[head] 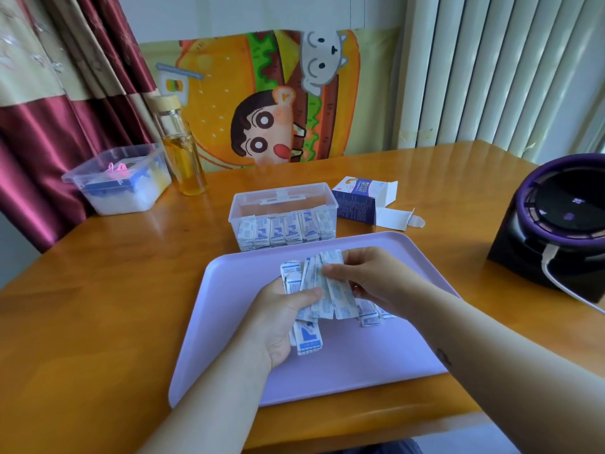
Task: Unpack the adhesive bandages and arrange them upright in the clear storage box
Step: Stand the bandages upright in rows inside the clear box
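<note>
Over the lilac tray [353,371], my left hand [281,319] grips a fanned bunch of white-and-blue wrapped bandages [322,290]. My right hand [370,273] pinches the upper end of the same bunch from the right. More loose bandages [370,314] lie on the tray under and beside my hands. Behind the tray stands the clear storage box [283,199], lid off, with a row of bandages [284,229] upright along its front wall. The opened purple-and-white bandage carton [355,199] lies on its side to the right of the box.
A second clear box [121,180] with mixed items sits at the back left beside a glass bottle [183,152] of amber liquid. A black and purple round device [559,221] with a white cable stands at the right edge of the wooden table [98,306].
</note>
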The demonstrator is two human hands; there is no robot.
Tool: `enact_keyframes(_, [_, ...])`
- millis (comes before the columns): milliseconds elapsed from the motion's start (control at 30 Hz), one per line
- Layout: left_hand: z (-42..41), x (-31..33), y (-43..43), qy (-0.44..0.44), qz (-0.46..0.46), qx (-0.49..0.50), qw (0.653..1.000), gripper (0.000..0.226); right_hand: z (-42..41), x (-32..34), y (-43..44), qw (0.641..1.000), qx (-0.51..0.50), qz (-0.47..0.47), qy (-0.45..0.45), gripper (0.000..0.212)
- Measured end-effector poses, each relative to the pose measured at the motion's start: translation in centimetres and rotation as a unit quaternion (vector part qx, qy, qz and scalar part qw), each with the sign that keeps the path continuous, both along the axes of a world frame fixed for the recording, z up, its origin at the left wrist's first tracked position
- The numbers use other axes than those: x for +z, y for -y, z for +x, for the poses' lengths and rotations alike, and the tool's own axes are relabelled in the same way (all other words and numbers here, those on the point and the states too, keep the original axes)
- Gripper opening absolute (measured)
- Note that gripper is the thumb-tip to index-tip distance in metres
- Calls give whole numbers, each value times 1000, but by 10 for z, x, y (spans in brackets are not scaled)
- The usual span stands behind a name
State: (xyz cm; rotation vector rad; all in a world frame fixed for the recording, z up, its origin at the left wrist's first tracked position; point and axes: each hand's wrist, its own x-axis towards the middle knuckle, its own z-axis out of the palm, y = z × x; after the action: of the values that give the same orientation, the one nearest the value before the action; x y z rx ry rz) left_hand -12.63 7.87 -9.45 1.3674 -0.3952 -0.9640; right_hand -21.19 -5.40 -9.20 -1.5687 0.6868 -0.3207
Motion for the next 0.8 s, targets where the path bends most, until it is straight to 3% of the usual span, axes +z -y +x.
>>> enact_keyframes(100, [3,0,-2,-15,-13,7,1000,22,6,-1,0,999,-19,-29,1,42])
enact_keyframes(267, [18,3,-15,-100,-50,50,992,20,17,-3,3,999,-42,2,33,6])
enact_keyframes(400, [36,5,-29,-132,-56,115,983,22,32,-2,-9,998,-50,-29,17,16])
enact_keyframes(567, [43,4,-36,-98,-36,146,984,24,48,-4,-25,984,-58,-159,-56,52])
enact_keyframes(633, [42,5,-36,-96,-30,137,985,19,49,0,-29,983,-76,-163,-31,50])
enact_keyframes(800, [31,6,-30,-97,-42,87,991,18,49,10,-39,993,21,-116,-8,29])
